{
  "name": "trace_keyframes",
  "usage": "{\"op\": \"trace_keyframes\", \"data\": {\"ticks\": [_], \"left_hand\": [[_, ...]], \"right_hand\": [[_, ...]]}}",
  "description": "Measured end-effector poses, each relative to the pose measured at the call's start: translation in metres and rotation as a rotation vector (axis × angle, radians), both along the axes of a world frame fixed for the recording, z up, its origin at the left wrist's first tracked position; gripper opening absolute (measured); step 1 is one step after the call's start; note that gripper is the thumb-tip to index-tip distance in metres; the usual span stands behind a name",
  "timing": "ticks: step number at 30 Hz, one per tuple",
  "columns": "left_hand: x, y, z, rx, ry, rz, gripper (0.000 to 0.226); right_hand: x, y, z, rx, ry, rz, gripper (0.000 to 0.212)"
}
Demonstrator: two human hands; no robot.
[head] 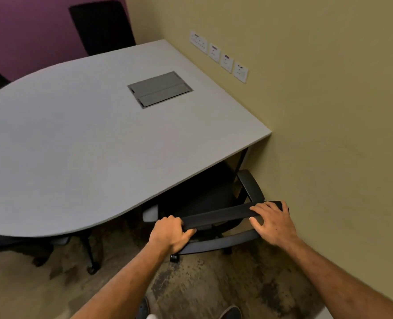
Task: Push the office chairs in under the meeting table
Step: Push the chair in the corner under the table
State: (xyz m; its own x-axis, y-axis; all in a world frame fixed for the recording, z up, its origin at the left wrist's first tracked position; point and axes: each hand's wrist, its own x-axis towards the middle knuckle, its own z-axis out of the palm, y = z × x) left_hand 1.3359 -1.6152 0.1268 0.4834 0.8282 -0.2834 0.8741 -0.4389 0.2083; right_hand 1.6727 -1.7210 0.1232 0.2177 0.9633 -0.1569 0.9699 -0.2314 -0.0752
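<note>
The grey worktop (80,143) is covering most of the black office chair (204,199), tucked beside the wall. Its backrest top is running crosswise, directly ahead of both hands. The left hand (170,233) is curling its fingers (188,232) round it; the right hand (273,223) is lying flatter on top.

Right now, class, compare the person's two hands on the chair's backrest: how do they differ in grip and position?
The left hand wraps the top edge of the backrest in a closed grip, thumb underneath; the right hand lies flatter, its fingers spread over the top. The left hand holds the end away from the wall; the right hand holds the end beside it. Both are on the same chair.
</note>
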Motion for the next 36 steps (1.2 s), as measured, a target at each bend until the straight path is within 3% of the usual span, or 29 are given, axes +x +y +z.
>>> {"op": "trace_keyframes", "data": {"ticks": [5,13,25,36], "left_hand": [[0.037,-0.029,-0.007,-0.027,-0.074,0.110,0.076],[0.060,-0.006,-0.008,-0.008,-0.237,0.152,0.089],[0.087,0.079,-0.011,-0.107,-0.088,0.056,0.091],[0.072,0.130,-0.004,-0.082,-0.094,0.167,0.093]], "right_hand": [[0.048,0.020,0.000,-0.047,-0.018,0.124,0.055],[0.080,0.066,-0.001,0.031,0.002,0.222,0.056],[0.105,0.195,-0.002,-0.022,0.003,0.322,0.060],[0.087,0.245,-0.004,0.037,0.092,0.292,0.060]]}}
